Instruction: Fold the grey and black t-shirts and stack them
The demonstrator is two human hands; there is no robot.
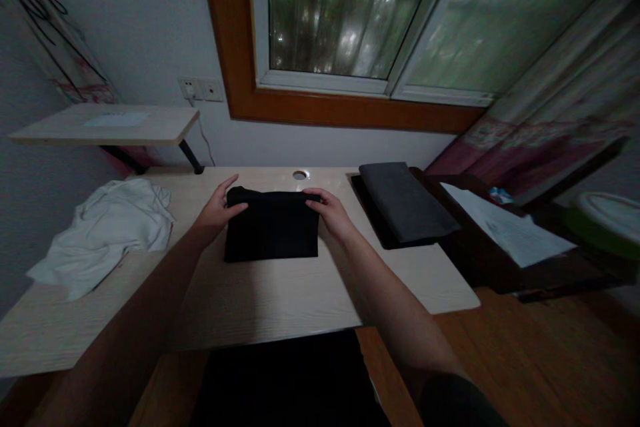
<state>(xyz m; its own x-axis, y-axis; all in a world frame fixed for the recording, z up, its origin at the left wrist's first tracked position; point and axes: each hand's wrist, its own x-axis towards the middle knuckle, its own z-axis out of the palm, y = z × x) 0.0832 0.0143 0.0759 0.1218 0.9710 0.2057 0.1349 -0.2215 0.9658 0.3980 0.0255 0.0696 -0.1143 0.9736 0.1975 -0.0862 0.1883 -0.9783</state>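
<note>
While the black cloth (273,230) lies folded, left fingers (237,210) grip one far corner; right fingers (315,205) pinch the other.

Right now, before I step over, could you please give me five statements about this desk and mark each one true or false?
1. The left hand and right hand both touch the black cloth. True.
2. The crumpled white cloth lies to the right of the black cloth. False: the white cloth lies to its left.
3. A raised shelf stands at the back left of the desk. True.
4. The grey folded item lies underneath a darker flat item. False: the grey one is on top.
5. A round hole shows in the desk, beyond the black cloth. True.
</note>
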